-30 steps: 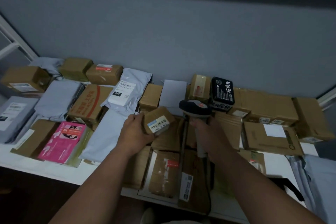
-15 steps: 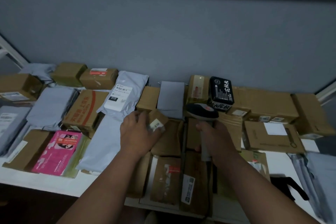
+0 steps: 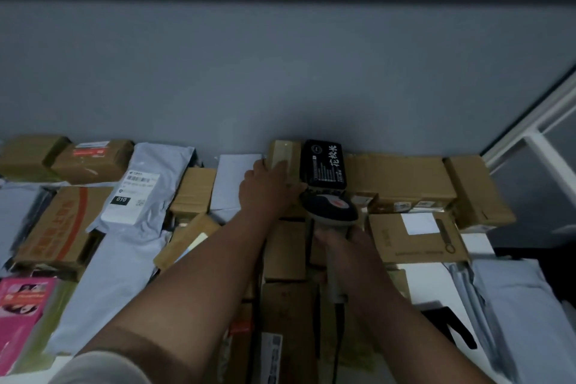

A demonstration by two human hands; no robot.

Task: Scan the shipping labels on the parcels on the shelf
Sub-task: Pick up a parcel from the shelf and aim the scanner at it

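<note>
Head view. Change: the small brown box with the barcode label that the left hand [image 3: 265, 187] had lifted a second ago is out of it. The hand has now reached to the back row and lies on a tall kraft box [image 3: 285, 159] standing just left of the black carton [image 3: 324, 165] with white characters. Fingers are spread over the box's front and touching it. Whether they have closed into a grip, can't tell.

The right hand [image 3: 339, 243] is wrapped shut around the handle of the barcode scanner [image 3: 330, 209]. Its head sits just below the black carton and points at the back row. No scan beam is visible.

Read: the previous parcel looks finished and the kraft box is likely next. I see no shipping label on its facing side, so it probably needs turning before the scanner can read it.

Surface: a white shelf [image 3: 430, 280], bare patch below-right of the black carton, otherwise packed with parcels. Far left of the carton is a grey poly mailer [image 3: 146, 187] with its label up and readable. Further left and nearer is a pink box [image 3: 21, 302]. Right of the carton is a flat cardboard box [image 3: 414, 237] with a blank white sticker.

Room: grey wall right behind the black carton, dark band higher up. White frame at far right. Dim light.
</note>
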